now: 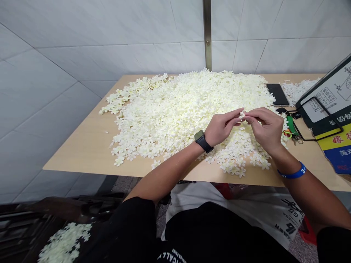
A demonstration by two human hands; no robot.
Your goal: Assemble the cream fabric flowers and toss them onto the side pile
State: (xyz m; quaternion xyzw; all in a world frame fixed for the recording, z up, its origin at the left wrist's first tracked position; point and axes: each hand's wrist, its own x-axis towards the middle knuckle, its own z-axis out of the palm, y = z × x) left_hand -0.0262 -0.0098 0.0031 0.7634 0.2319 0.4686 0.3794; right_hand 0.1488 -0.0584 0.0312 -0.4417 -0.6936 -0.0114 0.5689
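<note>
Between the fingertips of both hands is a small white artificial flower (242, 114), partly covered by the fingers. My left hand (221, 127), with a black watch on its wrist, pinches it from the left. From the right, my right hand (265, 128) pinches the same flower; a blue band circles that wrist. Under and behind the hands spreads a wide heap of cream-white artificial flowers (175, 106) on the wooden table (79, 146). Some loose flowers lie near the front edge below my hands.
A dark phone (277, 94) lies at the back right, beside a small white pile (297, 89). Further right leans a printed box (329, 98), with a green object (291, 126) and keys near it. More flowers (65, 243) sit at lower left. Tiled wall (137, 25) borders the table.
</note>
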